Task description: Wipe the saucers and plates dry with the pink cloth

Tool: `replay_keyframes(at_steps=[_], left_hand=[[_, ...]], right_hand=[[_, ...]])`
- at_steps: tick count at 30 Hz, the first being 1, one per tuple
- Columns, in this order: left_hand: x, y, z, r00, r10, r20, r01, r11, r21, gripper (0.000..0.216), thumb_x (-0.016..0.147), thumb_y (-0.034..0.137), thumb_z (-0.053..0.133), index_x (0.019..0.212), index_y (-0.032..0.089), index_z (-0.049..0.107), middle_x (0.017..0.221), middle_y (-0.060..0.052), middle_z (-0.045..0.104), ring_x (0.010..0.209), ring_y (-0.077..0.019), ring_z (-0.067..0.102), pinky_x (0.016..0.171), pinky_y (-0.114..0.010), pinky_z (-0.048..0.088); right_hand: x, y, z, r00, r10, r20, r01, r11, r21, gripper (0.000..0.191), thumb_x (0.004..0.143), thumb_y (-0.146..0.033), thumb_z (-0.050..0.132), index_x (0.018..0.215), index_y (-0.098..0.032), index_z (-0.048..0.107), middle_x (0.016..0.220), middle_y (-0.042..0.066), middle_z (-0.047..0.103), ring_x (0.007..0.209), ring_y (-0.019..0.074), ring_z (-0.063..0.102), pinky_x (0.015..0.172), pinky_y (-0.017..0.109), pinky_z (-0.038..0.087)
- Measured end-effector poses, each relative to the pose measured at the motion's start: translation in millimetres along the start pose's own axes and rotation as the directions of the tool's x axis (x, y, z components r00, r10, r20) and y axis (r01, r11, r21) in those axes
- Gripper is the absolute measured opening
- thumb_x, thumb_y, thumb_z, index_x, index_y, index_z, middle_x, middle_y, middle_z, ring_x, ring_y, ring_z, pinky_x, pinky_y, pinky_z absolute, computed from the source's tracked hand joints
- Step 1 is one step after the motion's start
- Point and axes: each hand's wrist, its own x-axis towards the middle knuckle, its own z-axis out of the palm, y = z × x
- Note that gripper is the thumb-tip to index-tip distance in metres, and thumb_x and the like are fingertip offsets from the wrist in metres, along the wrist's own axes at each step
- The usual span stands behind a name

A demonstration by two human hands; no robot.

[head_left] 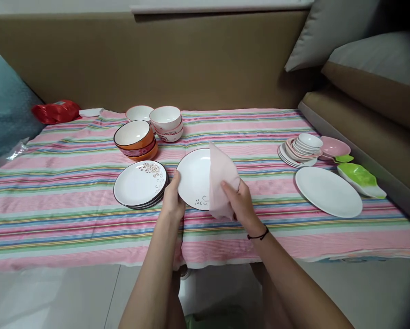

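Observation:
Between my hands is a white plate (pixel 193 176) with a dark rim and a small floral print, held above the striped cloth. My left hand (pixel 173 196) grips its left edge. A pale pink cloth (pixel 221 171) covers the plate's right part, and my right hand (pixel 239 203) pinches that cloth against the plate's right edge, thumb on top. The fingers under the plate are hidden. Just left of my left hand lies a stack of similar plates (pixel 136 185), the top one printed with brown flowers.
Behind the stack are orange-and-red bowls (pixel 134 137) and white patterned bowls (pixel 166 119). To the right are small white dishes (pixel 307 141), a pink dish (pixel 335 147), a green leaf-shaped dish (pixel 359 176) and an oval white platter (pixel 328 192). A red plastic bundle (pixel 56 112) sits far left.

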Motion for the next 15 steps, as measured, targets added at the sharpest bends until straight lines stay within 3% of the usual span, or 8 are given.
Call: replay_keyframes(at_steps=[6, 11, 15], left_hand=[[-7.5, 8.8, -10.4, 0.958, -0.21, 0.195, 0.134, 0.931, 0.341, 0.04, 0.07, 0.046, 0.073, 0.086, 0.009, 0.071, 0.079, -0.013, 0.072, 0.063, -0.0214, 0.067, 0.056, -0.028, 0.052], [-15.5, 13.4, -8.6, 0.893, -0.339, 0.295, 0.142, 0.836, 0.53, 0.033, 0.068, 0.044, 0.075, 0.069, 0.011, 0.069, 0.061, -0.008, 0.066, 0.047, -0.0143, 0.057, 0.042, -0.023, 0.039], [-17.9, 13.2, -6.5, 0.833, -0.435, 0.341, 0.132, 0.756, 0.642, 0.032, 0.068, 0.043, 0.075, 0.061, 0.013, 0.067, 0.051, -0.003, 0.061, 0.04, -0.0111, 0.05, 0.039, -0.022, 0.032]], right_hand=[[16.0, -11.8, -36.7, 0.968, 0.031, 0.249, -0.016, 0.998, -0.063, 0.038, 0.077, -0.049, 0.065, 0.095, -0.016, 0.062, 0.093, 0.007, 0.066, 0.08, 0.0212, 0.059, 0.062, 0.028, 0.045], [14.5, -13.5, -35.4, 0.932, 0.062, 0.358, 0.037, 0.964, -0.263, 0.042, 0.076, -0.057, 0.062, 0.068, -0.016, 0.055, 0.062, -0.001, 0.053, 0.057, 0.0128, 0.046, 0.05, 0.024, 0.031], [13.5, -6.5, -23.6, 0.893, -0.066, 0.445, 0.282, 0.853, -0.439, 0.055, 0.078, -0.059, 0.059, 0.048, -0.019, 0.036, 0.05, -0.005, 0.028, 0.048, 0.0072, 0.027, 0.048, 0.024, 0.017]])
